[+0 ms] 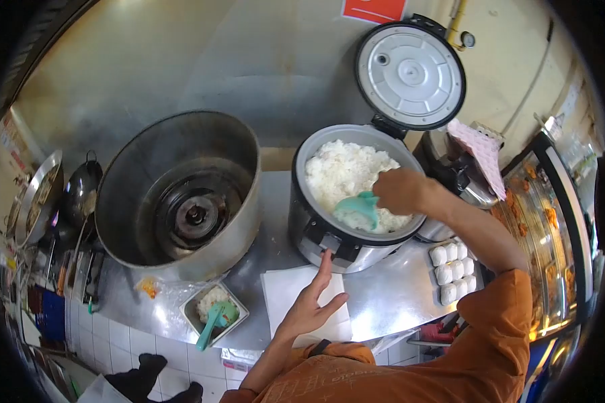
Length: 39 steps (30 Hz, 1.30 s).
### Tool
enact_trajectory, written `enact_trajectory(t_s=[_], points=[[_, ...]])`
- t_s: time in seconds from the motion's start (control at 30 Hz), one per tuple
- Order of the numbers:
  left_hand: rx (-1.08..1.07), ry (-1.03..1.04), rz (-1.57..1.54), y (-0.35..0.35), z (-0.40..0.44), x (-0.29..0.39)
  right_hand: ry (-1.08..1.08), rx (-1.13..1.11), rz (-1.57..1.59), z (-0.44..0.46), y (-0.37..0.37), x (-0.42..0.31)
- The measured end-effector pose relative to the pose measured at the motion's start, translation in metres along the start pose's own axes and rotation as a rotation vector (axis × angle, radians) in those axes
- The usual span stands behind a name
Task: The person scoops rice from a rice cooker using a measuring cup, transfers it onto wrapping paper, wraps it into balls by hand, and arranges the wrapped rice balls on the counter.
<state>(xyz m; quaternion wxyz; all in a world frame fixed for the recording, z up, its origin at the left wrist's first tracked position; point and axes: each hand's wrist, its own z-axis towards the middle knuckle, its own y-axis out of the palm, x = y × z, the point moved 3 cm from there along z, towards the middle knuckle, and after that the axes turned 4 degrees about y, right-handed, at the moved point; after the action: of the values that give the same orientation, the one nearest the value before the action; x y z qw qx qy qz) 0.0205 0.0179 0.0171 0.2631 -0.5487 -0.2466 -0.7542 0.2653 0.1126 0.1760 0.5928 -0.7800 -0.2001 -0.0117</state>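
My right hand (403, 191) is closed around the handle of a teal rice scoop (358, 212), whose bowl is pushed into white rice (343, 168). That rice fills much of a large rice cooker (303, 221). Its round lid (410, 70) stands raised behind the pot. My left hand (316, 302) is open, with thumb and fingers apart. One fingertip reaches the cooker's front latch; whether it presses there I cannot tell. Beneath this hand lie sheets of white paper (279, 299) on the steel table.
A big deep metal pot (242, 221) stands left of the cooker. A square container (238, 324) with some rice and another teal scoop (212, 326) sits near the table edge (141, 316). White wrapped portions (457, 269) lie at right, beside a lit glass display case (538, 235).
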Motion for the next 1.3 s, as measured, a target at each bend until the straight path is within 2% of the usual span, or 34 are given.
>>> enact_trajectory(t_s=[0.17, 0.3, 0.33, 0.43, 0.57, 0.6, 0.67, 0.77, 0.83, 0.9, 0.93, 1.13, 1.23, 1.3], points=[[-0.023, 0.027, 0.059, -0.002, 0.005, 0.012, 0.034, -0.071, 0.002, 0.030, 0.014, -0.018], [-0.022, 0.057, 0.031, -0.005, 0.005, 0.010, 0.036, -0.065, 0.060, 0.004, 0.011, -0.004], [-0.015, 0.055, 0.015, -0.006, 0.005, 0.009, -0.049, -0.052, 0.018, 0.000, 0.015, 0.005], [-0.001, 0.017, 0.007, -0.006, 0.006, 0.012, 0.009, -0.204, -0.065, -0.007, -0.002, -0.002], [-0.024, 0.034, 0.008, -0.009, 0.009, 0.013, -0.027, -0.203, 0.029, 0.013, 0.001, 0.002], [-0.025, 0.022, -0.019, -0.008, 0.009, 0.014, -0.123, -0.166, 0.053, 0.014, 0.002, 0.009], [-0.003, 0.014, -0.066, -0.011, 0.012, 0.017, -0.126, -0.224, 0.100, 0.012, -0.004, 0.024], [-0.008, 0.024, 0.080, -0.011, 0.007, 0.018, -0.156, -0.288, 0.203, 0.020, -0.014, 0.037], [-0.017, -0.011, 0.057, -0.011, 0.004, 0.017, -0.161, -0.302, 0.279, 0.027, -0.007, 0.040], [-0.035, 0.005, 0.052, -0.009, 0.007, 0.016, -0.150, -0.288, 0.343, 0.036, 0.008, 0.042], [-0.037, 0.031, 0.061, -0.008, 0.007, 0.015, 0.007, -0.400, 0.474, 0.032, 0.007, 0.037], [-0.041, -0.018, 0.035, -0.007, 0.003, 0.014, 0.119, -0.474, 0.664, 0.023, 0.017, 0.047], [-0.044, 0.021, 0.074, -0.005, 0.007, 0.011, 0.078, -0.365, 0.569, 0.017, 0.021, 0.038], [-0.038, 0.024, 0.071, -0.004, 0.004, 0.009, 0.127, -0.398, 0.596, 0.007, 0.019, 0.042]])
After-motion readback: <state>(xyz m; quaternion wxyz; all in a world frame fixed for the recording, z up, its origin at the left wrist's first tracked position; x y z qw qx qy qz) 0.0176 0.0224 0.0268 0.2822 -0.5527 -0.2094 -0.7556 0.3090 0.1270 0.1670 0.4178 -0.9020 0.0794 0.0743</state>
